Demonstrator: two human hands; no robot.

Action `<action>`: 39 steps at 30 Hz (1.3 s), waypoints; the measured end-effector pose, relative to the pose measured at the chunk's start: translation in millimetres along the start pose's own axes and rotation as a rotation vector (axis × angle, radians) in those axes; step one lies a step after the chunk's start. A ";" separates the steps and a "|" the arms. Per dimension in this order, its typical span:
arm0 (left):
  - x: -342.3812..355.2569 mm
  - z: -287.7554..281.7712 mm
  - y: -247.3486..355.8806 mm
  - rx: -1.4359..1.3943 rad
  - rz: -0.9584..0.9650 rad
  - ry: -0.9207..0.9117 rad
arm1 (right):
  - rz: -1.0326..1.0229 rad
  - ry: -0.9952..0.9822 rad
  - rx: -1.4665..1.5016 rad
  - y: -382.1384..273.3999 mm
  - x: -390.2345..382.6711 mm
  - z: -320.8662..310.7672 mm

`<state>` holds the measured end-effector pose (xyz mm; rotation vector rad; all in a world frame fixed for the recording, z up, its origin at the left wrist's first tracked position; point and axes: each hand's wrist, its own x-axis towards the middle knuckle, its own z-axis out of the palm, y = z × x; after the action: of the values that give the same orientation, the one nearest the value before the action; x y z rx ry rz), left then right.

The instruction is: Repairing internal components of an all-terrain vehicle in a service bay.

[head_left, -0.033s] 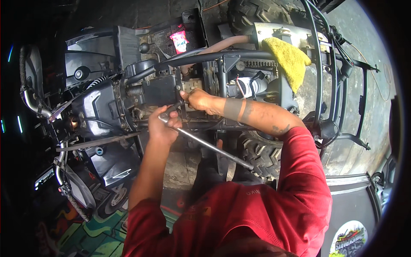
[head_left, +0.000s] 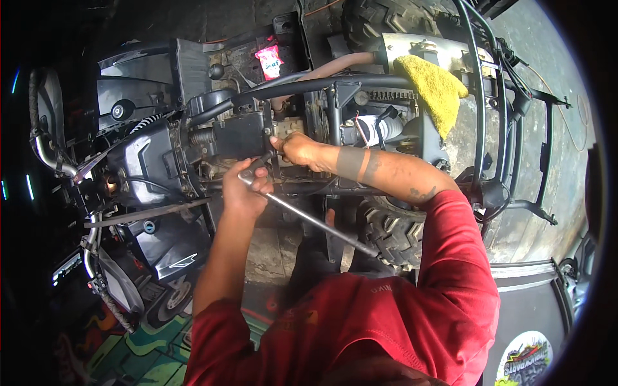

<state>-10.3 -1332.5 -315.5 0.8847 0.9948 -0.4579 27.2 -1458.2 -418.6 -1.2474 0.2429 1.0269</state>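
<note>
My left hand [head_left: 248, 183] is closed around the head of a long silver ratchet wrench [head_left: 309, 219], whose bar slants down to the right. Its short dark socket end [head_left: 262, 160] reaches into the frame of an open black quad bike [head_left: 239, 136]. My right hand [head_left: 296, 148] is curled just right of the socket, fingertips at a small bolted bracket [head_left: 268, 132] beside the engine; whatever they grip is hidden. A yellow cloth [head_left: 431, 90] drapes over the rear of the bike, above my right forearm.
Handlebars [head_left: 45, 148] and body panels [head_left: 135, 83] are at left, a rear rack [head_left: 547, 164] at right. Knobby tyres [head_left: 393, 231] flank the frame. A pink packet [head_left: 270, 62] lies in a black tray. A grey board [head_left: 524, 302] stands at lower right.
</note>
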 end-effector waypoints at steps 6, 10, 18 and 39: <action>-28.3 7.0 -4.8 0.231 0.183 0.079 | -0.045 -0.056 -0.061 0.0 -11.0 -0.6; -58.0 -25.2 2.8 0.584 0.366 -0.098 | -0.047 -0.112 -0.030 -0.5 -9.0 -5.7; -33.9 -153.8 -50.8 1.700 0.624 -0.168 | -0.170 -0.055 -0.132 -3.7 -9.5 1.7; 192.4 -275.2 -199.5 2.098 0.710 0.016 | -0.107 -0.024 -0.213 -8.4 -13.8 2.8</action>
<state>-198.5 -1214.8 -637.0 2.9182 -0.2610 -0.7916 24.8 -1462.5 -403.0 -1.4237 0.0479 0.9929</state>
